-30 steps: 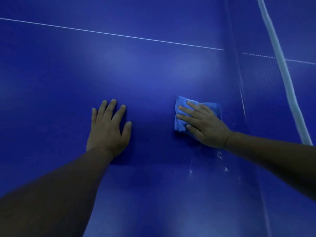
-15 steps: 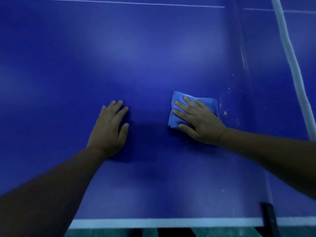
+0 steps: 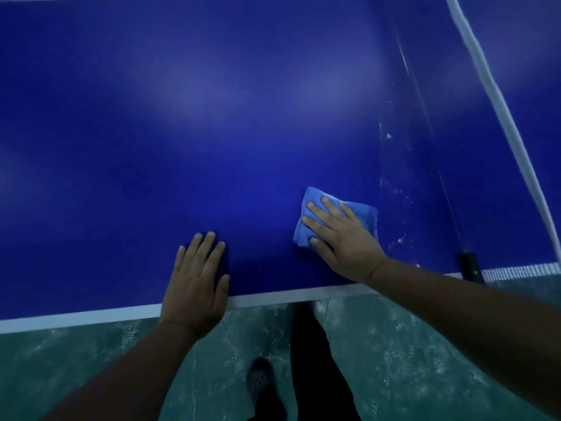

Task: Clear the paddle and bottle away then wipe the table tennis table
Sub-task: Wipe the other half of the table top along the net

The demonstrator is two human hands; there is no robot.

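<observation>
Pressing a folded blue cloth (image 3: 337,218) flat under spread fingers, the right hand (image 3: 343,241) worked the table (image 3: 212,117) — left hand (image 3: 195,284) splayed at the near edge.

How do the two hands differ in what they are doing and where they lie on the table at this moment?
The right hand presses a folded blue cloth on the table; the left hand lies on bare surface. The left hand straddles the white edge line; the right hand sits farther in, nearer the net. Both lie flat, fingers extended.
</observation>
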